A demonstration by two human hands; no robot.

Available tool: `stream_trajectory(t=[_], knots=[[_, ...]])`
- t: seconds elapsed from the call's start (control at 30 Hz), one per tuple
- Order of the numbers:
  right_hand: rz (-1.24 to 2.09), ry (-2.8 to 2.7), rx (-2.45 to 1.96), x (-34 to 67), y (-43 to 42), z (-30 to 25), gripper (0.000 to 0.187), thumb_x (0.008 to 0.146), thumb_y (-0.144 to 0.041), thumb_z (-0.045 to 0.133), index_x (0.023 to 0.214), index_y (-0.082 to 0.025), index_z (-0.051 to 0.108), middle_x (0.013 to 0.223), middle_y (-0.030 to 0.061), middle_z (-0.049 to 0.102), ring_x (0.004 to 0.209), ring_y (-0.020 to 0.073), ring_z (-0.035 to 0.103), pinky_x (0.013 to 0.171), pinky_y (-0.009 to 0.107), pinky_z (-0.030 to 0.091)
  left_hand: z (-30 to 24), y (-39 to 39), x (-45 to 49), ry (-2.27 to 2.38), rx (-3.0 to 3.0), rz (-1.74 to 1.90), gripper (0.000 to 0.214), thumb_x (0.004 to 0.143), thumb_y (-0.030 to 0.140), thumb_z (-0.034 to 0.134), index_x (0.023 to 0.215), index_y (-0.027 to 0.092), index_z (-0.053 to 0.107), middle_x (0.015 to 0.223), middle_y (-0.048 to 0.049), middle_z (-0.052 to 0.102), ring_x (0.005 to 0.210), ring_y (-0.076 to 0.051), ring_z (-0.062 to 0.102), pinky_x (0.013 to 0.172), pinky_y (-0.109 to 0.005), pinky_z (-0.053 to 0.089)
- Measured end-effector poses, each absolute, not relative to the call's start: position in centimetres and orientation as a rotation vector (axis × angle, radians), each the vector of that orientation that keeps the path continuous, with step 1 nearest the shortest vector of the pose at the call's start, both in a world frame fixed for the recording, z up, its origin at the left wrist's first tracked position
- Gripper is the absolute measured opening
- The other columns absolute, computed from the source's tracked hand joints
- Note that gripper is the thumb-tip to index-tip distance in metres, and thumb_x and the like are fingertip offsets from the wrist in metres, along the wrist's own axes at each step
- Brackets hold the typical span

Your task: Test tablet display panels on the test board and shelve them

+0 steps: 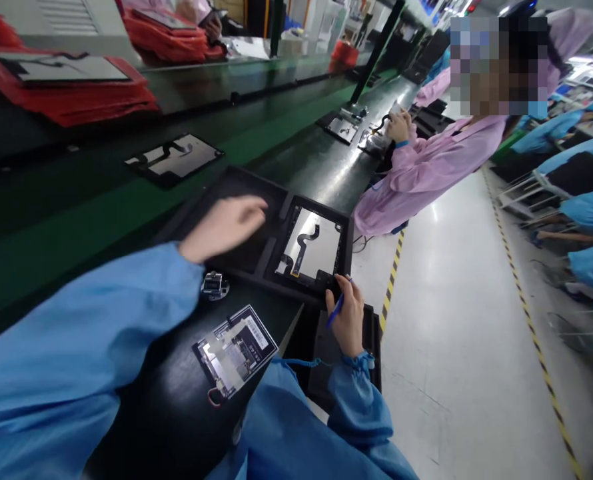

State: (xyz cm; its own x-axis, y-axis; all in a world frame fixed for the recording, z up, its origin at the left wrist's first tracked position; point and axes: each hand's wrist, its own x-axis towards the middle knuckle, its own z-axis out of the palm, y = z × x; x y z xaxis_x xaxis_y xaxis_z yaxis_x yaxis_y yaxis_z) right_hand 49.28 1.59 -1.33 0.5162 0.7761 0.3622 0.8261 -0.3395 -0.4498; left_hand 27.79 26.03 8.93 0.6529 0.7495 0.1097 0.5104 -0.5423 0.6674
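Note:
My left hand (226, 227) is over the left compartment of a black tray (264, 263). It is slightly blurred, with fingers loosely stretched and nothing visible in them. My right hand (347, 320) is closed around a slim blue pen-like tool (334, 312), its fingertips at the near right corner of a screen panel (321, 250). That panel lies silver back up in the tray's right compartment, with a curved black flex cable (304, 247) on it. Closer to me on the bench lies an opened tablet-like unit (236, 350) with exposed circuitry, beside a small metal fixture (214, 285).
Another panel (176, 159) lies on the green belt (101, 157). Stacks of red sheets (86, 100) with a panel on top stand on the shelf behind. A co-worker in a pink coat (436, 160) handles parts at the right. A dark box (326, 340) sits under my right hand.

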Motion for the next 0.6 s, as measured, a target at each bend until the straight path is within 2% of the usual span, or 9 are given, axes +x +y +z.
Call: stream_trajectory(t=[0.03, 0.07, 0.13, 0.23, 0.3, 0.47, 0.53, 0.6], knots=[[-0.096, -1.314, -2.168, 49.3, 1.7, -1.4, 0.039, 0.096, -0.037, 0.049, 0.129, -0.018, 0.055, 0.128, 0.0164, 0.062, 0.133, 0.0322, 0.049, 0.108, 0.059, 0.042, 8.2, 23.4, 29.0, 0.905, 2.288, 0.429, 0.032, 0.093, 0.027, 0.051, 0.120, 0.019, 0.065, 0.113, -0.0054, 0.074, 0.103, -0.020, 0.068, 0.094, -0.031, 0.049], [-0.082, -1.316, -2.159, 49.4, 1.8, -1.5, 0.039, 0.096, -0.036, 0.049, 0.130, -0.018, 0.055, 0.129, 0.0164, 0.062, 0.134, 0.0318, 0.048, 0.109, 0.058, 0.042, 7.4, 21.2, 30.1, 0.848, 2.332, 0.320, 0.030, 0.090, 0.025, 0.055, 0.117, 0.018, 0.066, 0.106, -0.0076, 0.075, 0.101, -0.023, 0.069, 0.094, -0.034, 0.049], [-0.058, -1.305, -2.119, 49.4, 2.0, -1.5, 0.039, 0.096, -0.036, 0.049, 0.129, -0.018, 0.056, 0.127, 0.0162, 0.063, 0.134, 0.0307, 0.049, 0.110, 0.056, 0.042, 5.9, 18.0, 31.6, 0.832, 2.386, 0.220, 0.032, 0.090, 0.019, 0.052, 0.119, 0.011, 0.064, 0.109, -0.0158, 0.073, 0.107, -0.030, 0.067, 0.100, -0.043, 0.044], [-0.039, -1.295, -2.050, 49.4, 2.0, -1.6, 0.038, 0.096, -0.038, 0.049, 0.128, -0.019, 0.057, 0.126, 0.0158, 0.063, 0.131, 0.0297, 0.052, 0.109, 0.054, 0.044, 4.8, 16.8, 32.7, 0.898, 2.384, 0.174, 0.043, 0.092, 0.018, 0.044, 0.132, 0.003, 0.052, 0.119, -0.0245, 0.067, 0.118, -0.037, 0.061, 0.105, -0.053, 0.035], [-0.044, -1.298, -2.026, 49.4, 2.0, -1.6, 0.037, 0.097, -0.038, 0.048, 0.127, -0.019, 0.057, 0.124, 0.0152, 0.064, 0.128, 0.0290, 0.055, 0.108, 0.053, 0.046, 4.9, 17.5, 32.9, 0.954, 2.328, 0.153, 0.046, 0.094, 0.021, 0.042, 0.136, 0.003, 0.046, 0.117, -0.0235, 0.068, 0.116, -0.037, 0.062, 0.102, -0.051, 0.039], [-0.061, -1.305, -2.007, 49.7, 2.4, -1.8, 0.038, 0.098, -0.039, 0.046, 0.127, -0.018, 0.058, 0.121, 0.0153, 0.066, 0.117, 0.0274, 0.062, 0.102, 0.050, 0.050, 5.3, 19.6, 33.2, 1.054, 2.146, 0.111, 0.041, 0.096, 0.027, 0.041, 0.133, 0.010, 0.049, 0.116, -0.0177, 0.070, 0.106, -0.029, 0.068, 0.085, -0.037, 0.051], [-0.070, -1.312, -2.003, 50.0, 2.7, -1.9, 0.039, 0.097, -0.040, 0.046, 0.126, -0.018, 0.059, 0.120, 0.0155, 0.067, 0.116, 0.0274, 0.062, 0.101, 0.049, 0.050, 5.4, 19.5, 33.5, 1.077, 2.103, 0.106, 0.042, 0.097, 0.029, 0.042, 0.133, 0.009, 0.049, 0.118, -0.0183, 0.068, 0.107, -0.028, 0.067, 0.087, -0.037, 0.051], [-0.089, -1.320, -2.003, 50.4, 2.9, -2.1, 0.041, 0.096, -0.041, 0.046, 0.127, -0.017, 0.059, 0.119, 0.0155, 0.068, 0.115, 0.0280, 0.062, 0.100, 0.049, 0.050, 5.7, 19.0, 34.0, 1.101, 2.086, 0.111, 0.044, 0.097, 0.033, 0.049, 0.135, 0.010, 0.049, 0.125, -0.0180, 0.065, 0.114, -0.029, 0.064, 0.096, -0.044, 0.049]])
